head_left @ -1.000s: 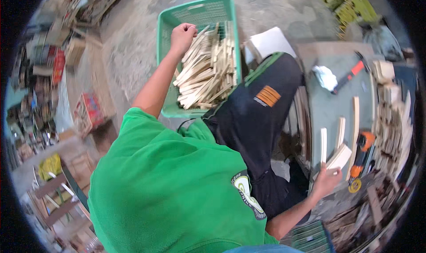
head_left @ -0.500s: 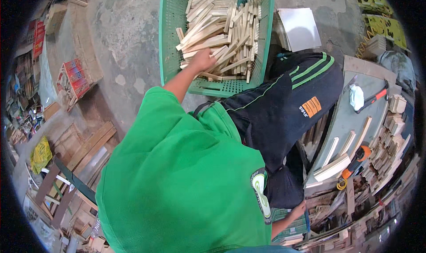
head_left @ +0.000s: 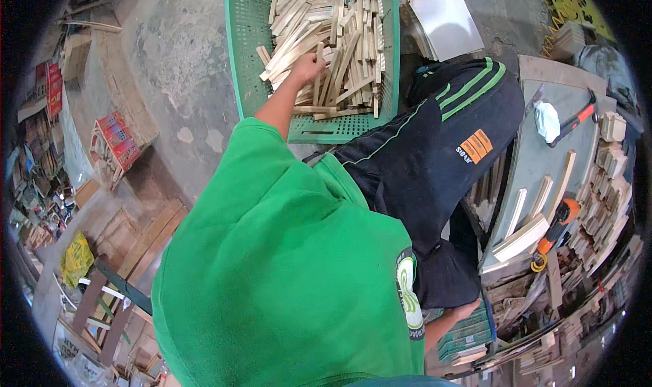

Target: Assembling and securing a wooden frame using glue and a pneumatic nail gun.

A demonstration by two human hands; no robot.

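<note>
My left hand (head_left: 308,68) reaches into a green plastic crate (head_left: 241,54), its fingers closed on a thin wooden stick (head_left: 317,84) that stands near upright against the pile. Many loose wooden sticks (head_left: 292,40) of pale wood lie criss-cross around it and fill most of the crate. Down at the lower right, my right hand (head_left: 464,311) is by my dark trouser leg, at the edge of a second green crate (head_left: 468,336) with pale wood pieces. The fingers of that hand are mostly hidden.
On my right, a grey board (head_left: 536,159) carries several wood strips, a hammer (head_left: 576,124) and an orange-black power tool (head_left: 558,225). Stacked wood blocks (head_left: 604,197) stand beyond it. White sheets (head_left: 445,25) lie right of the crate. A red basket (head_left: 117,142) sits at left.
The view has shifted, so the crate appears farther left and higher. My left hand now has a stick raised to near upright. The right hand stays low by the second crate.
</note>
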